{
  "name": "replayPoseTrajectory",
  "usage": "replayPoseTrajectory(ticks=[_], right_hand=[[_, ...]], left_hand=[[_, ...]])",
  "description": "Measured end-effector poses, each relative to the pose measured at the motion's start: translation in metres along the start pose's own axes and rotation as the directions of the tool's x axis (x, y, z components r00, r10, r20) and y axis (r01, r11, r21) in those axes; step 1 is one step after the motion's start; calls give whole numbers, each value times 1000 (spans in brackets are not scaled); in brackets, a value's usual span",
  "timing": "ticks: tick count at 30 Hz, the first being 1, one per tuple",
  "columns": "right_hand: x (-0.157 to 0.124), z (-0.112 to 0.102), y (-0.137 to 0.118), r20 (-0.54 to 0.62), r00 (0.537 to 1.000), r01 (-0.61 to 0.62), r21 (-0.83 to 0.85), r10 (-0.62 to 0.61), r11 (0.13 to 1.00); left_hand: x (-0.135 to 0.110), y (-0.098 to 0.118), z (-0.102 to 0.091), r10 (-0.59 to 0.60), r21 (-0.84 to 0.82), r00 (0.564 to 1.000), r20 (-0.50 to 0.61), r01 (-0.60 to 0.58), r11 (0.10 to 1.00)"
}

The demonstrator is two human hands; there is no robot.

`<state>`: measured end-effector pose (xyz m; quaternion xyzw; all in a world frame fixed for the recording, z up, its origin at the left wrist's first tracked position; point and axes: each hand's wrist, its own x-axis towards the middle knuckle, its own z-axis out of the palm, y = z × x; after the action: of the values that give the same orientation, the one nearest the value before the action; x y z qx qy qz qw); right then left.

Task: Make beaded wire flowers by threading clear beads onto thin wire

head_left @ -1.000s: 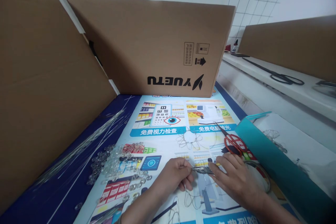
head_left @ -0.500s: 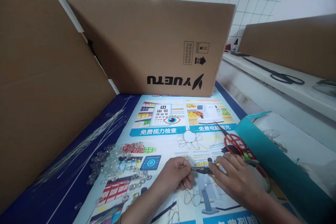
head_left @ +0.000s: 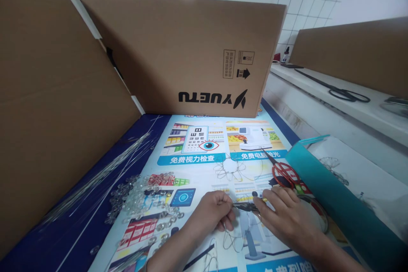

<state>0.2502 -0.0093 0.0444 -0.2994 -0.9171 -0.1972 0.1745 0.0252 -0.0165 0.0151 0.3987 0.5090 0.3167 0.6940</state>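
Observation:
Between the fingertips of my left hand [head_left: 217, 211] is a thin wire piece [head_left: 233, 242], bent into loops that hang below the fingers. My right hand [head_left: 287, 214] is closed around a pair of pliers [head_left: 247, 207]; their dark jaws point left and meet the wire at my left fingertips. The plier handles are mostly hidden in my palm. Just beyond my hands, a flower-shaped wire piece [head_left: 219, 173] with several loops lies on the printed sheet [head_left: 194, 174]. More looped wire [head_left: 210, 260] rests near the front edge.
Clear glass beads [head_left: 137, 197] are heaped at left, beside a bundle of straight wires [head_left: 105, 174]. Red-handled scissors [head_left: 283, 171] lie beyond my right hand, near a teal-edged box [head_left: 338, 195]. Cardboard panels [head_left: 178, 51] stand behind and left. Black scissors [head_left: 347, 93] rest on the ledge.

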Motion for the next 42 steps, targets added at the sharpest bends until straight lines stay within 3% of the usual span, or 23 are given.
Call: replayPoseTrajectory(ticks=[17, 42], right_hand=[[-1, -3, 5, -2, 995, 104, -39, -104, 994], [1, -1, 6, -19, 994, 109, 43, -108, 993]], left_hand=[[0, 1, -1, -11, 24, 999, 34, 10, 1000], [0, -2, 0, -28, 50, 999, 34, 26, 998]])
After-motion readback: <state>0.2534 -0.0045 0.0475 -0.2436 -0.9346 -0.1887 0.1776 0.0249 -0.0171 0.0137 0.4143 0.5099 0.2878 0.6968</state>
